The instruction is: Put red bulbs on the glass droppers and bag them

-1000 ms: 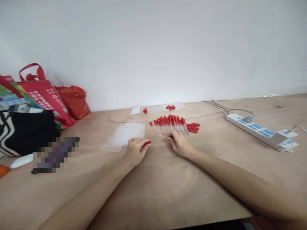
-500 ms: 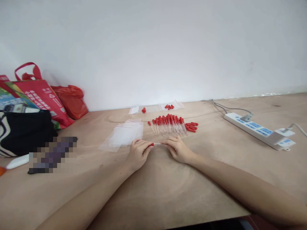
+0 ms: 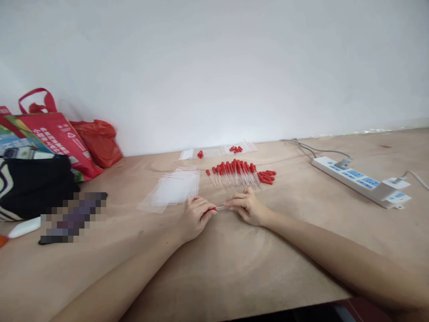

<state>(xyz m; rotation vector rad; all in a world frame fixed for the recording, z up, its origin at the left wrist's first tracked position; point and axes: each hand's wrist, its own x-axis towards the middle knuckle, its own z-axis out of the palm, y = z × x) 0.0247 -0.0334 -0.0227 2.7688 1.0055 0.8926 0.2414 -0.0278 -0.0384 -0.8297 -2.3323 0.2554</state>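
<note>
My left hand is closed on the red rubber bulb of a dropper, and only a sliver of the bulb shows. From it the clear dropper tube runs to my right hand, whose fingertips pinch its other end. Just beyond my hands lies a row of droppers with red bulbs pointing away from me. Several loose red bulbs sit at the row's right end. Left of the row, clear zip bags are spread in an overlapping stack, close to my left fingers.
Near the wall lie more bulbs and clear tubes on plastic. A white power strip with cables is on the right. At left stand a red shopping bag, a red plastic bag and a black cloth item.
The left thumb and fingers now cover more of the red bulb. Both hands and the dropper have shifted only slightly, with the tube tilted a little more.
</note>
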